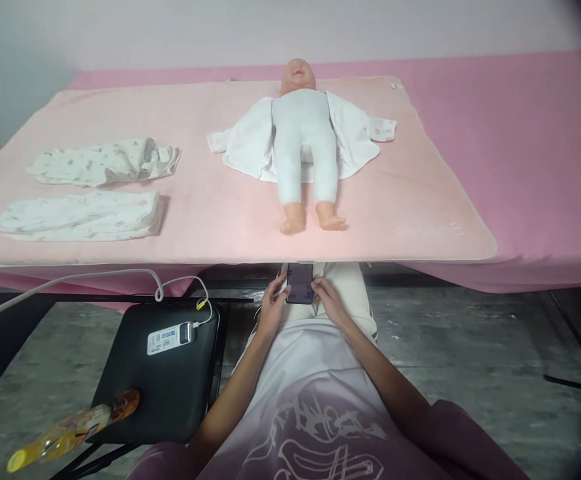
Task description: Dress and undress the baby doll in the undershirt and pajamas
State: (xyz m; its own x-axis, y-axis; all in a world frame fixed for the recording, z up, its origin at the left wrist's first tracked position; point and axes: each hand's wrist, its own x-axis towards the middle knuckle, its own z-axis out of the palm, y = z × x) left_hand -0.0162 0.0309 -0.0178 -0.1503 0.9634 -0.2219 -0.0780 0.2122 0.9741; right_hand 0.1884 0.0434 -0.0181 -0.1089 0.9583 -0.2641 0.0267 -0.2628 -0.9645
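Note:
In my lap, just below the table's front edge, lies a dark smartphone (300, 283). My left hand (272, 303) grips its left side, thumb at the screen's edge. On the right side the fingers of my right hand (327, 297) pinch the phone's edge. On the table a baby doll (303, 127) lies on its back, feet towards me, its body and legs white. An open white baby shirt (250, 140) is spread under it, sleeves out to both sides. Two folded printed cloths, one farther (105, 162) and one nearer (77, 217), lie at the left.
A pale pink mat (195, 220) covers much of the table over a darker pink cloth (520, 147). At my left a black stool (170, 393) holds a white power bank (170, 339) with a cable (120, 272) and a yellow-capped drink bottle (75, 430).

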